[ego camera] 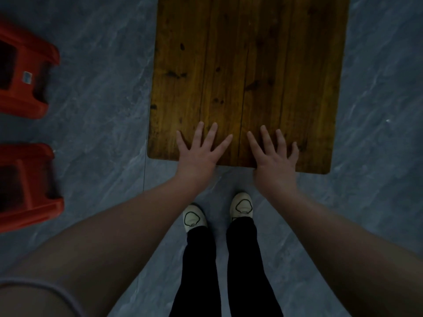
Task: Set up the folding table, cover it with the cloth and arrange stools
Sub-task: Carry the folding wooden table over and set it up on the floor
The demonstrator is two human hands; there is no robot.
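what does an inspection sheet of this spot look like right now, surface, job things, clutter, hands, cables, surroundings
surface: wooden tabletop stands bare, dark knots in the planks, no cloth on it
job's things: two red stools on the floor to the person's left, apart from the table; cloth not in view
clutter: nothing seen
grippers: left hand and right hand lie flat with fingers spread on the near edge of the tabletop, holding nothing
cables: nothing seen
surroundings: grey marbled floor; the person's pale shoes point at the table; lighting is dim
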